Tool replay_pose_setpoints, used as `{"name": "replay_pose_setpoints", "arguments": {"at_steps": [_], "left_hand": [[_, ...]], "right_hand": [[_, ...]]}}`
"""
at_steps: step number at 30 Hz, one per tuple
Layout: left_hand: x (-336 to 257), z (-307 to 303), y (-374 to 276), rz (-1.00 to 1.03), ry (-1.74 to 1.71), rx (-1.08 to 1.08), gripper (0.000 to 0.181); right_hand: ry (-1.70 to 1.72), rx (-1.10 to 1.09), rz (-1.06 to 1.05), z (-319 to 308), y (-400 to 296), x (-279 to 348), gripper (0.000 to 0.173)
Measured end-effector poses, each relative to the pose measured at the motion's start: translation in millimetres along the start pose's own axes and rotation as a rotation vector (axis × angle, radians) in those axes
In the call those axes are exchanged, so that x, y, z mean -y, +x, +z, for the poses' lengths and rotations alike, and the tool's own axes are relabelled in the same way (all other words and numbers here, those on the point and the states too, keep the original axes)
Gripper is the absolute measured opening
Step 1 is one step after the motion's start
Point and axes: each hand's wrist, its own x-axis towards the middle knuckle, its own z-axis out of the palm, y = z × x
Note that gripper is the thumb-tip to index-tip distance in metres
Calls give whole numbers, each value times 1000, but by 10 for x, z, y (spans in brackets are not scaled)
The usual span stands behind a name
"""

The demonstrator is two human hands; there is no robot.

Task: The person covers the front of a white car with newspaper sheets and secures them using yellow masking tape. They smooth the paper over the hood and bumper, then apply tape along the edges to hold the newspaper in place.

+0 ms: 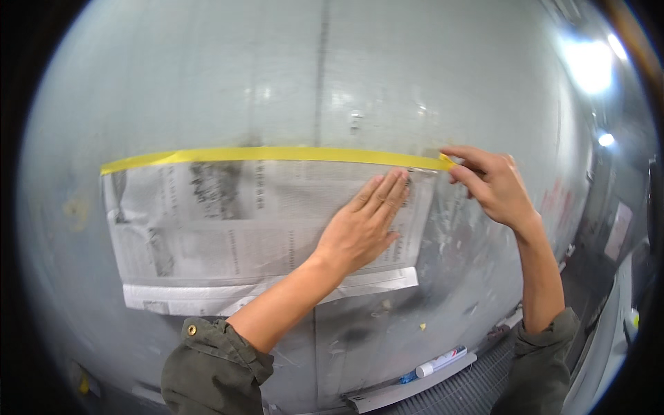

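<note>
A sheet of newspaper (270, 223) hangs on a grey metal-like wall (207, 78), with a strip of yellow masking tape (290, 153) along its top edge. My left hand (365, 223) lies flat on the newspaper near its upper right corner, fingers together, just below the tape. The right end of the tape reaches past the paper, and my right hand (490, 181) pinches that end between thumb and forefinger. The newspaper's lower edge is folded and shows a paler band.
Below the wall, a white tube-shaped container (441, 361) and a blue crumpled thing (408, 377) rest on a pale ledge (415, 389). Beside it is a ribbed floor grating (467, 391). Bright lamps (589, 65) shine at the upper right.
</note>
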Motion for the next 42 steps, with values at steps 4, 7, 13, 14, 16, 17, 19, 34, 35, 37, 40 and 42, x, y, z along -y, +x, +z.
{"name": "replay_pose_setpoints", "arguments": {"at_steps": [4, 7, 13, 14, 16, 17, 19, 34, 35, 37, 40, 42], "left_hand": [[-103, 53, 266, 22, 25, -16, 72], [-205, 113, 401, 33, 26, -10, 70], [-181, 97, 401, 41, 42, -21, 69], [-191, 98, 413, 42, 32, -23, 69], [-175, 96, 412, 42, 27, -26, 69], [-167, 92, 413, 42, 27, -31, 69], [-163, 99, 407, 46, 27, -32, 69], [-169, 130, 439, 30, 12, -39, 73], [-172, 133, 441, 28, 3, -39, 73], [-168, 136, 443, 20, -12, -40, 73], [-166, 142, 449, 28, 21, -52, 74], [-174, 145, 463, 31, 40, -64, 75]], "right_hand": [[-177, 67, 173, 3, 123, 76, 28], [-342, 116, 299, 46, 210, 29, 34], [-356, -28, 218, 161, 275, -152, 35], [-348, -30, 233, 160, 286, -161, 34], [-319, -33, 257, 162, 315, -165, 33], [-331, 6, 277, 147, 332, -144, 31], [-355, 87, 321, 124, 340, -100, 30], [-419, 50, 319, 214, 349, -99, 26], [-415, 55, 323, 216, 346, -96, 26], [-408, 63, 326, 220, 344, -84, 25], [-426, 68, 324, 225, 343, -68, 24], [-432, 39, 307, 234, 330, -94, 24]]}}
